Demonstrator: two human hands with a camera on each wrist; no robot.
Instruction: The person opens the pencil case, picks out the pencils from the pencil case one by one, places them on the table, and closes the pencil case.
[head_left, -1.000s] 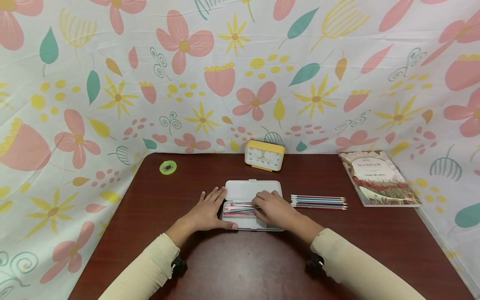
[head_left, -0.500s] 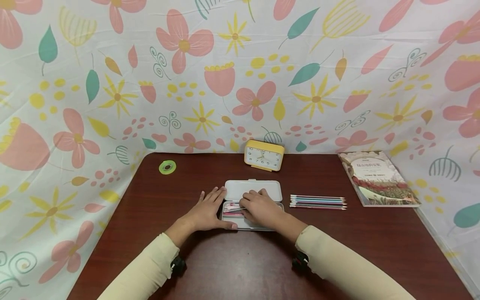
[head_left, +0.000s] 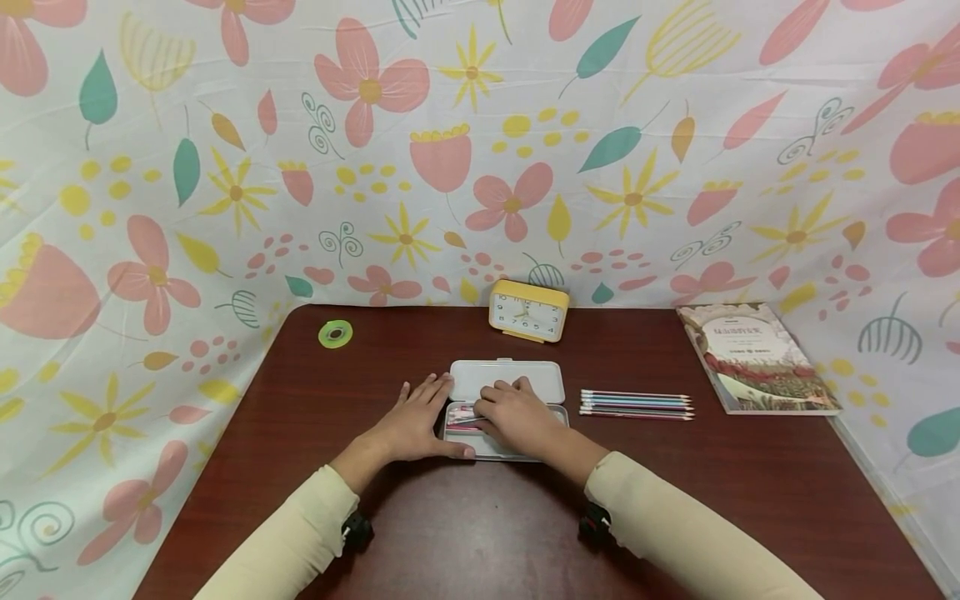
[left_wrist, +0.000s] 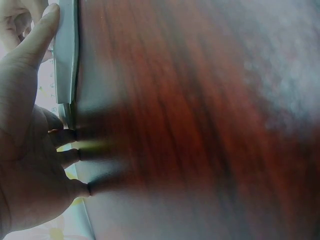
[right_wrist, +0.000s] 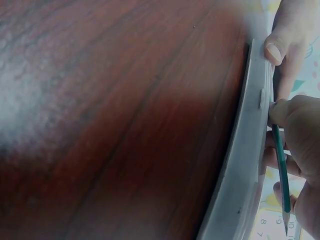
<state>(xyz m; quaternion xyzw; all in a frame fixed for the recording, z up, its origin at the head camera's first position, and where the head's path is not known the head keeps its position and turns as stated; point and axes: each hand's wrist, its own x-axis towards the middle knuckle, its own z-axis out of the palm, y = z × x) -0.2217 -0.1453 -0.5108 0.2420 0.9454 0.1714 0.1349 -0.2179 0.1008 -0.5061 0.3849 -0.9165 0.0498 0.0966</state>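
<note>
A white pencil case [head_left: 495,451] lies with its lid [head_left: 504,379] folded back. Several pinkish pencils [head_left: 462,423] show in its rear part, partly hidden by a hand. My left hand [head_left: 408,427] spreads its fingers on the table at the case's left end, its thumb resting on the front rim. Over the case, my right hand [head_left: 519,421] pinches a teal pencil [right_wrist: 281,165], whose sharpened tip points away from the thumb in the right wrist view. In the left wrist view, the left thumb [left_wrist: 42,32] touches the case wall [left_wrist: 65,55].
Right of the case several pencils [head_left: 636,405] lie in a row. Behind stand a yellow alarm clock [head_left: 528,311] and, at the far left, a green tape roll [head_left: 335,334]. A book [head_left: 757,358] lies at the right edge of the brown table [head_left: 450,533].
My right hand has moved left along the case with the teal pencil, covering more of the pencils inside. My left hand has stayed in place.
</note>
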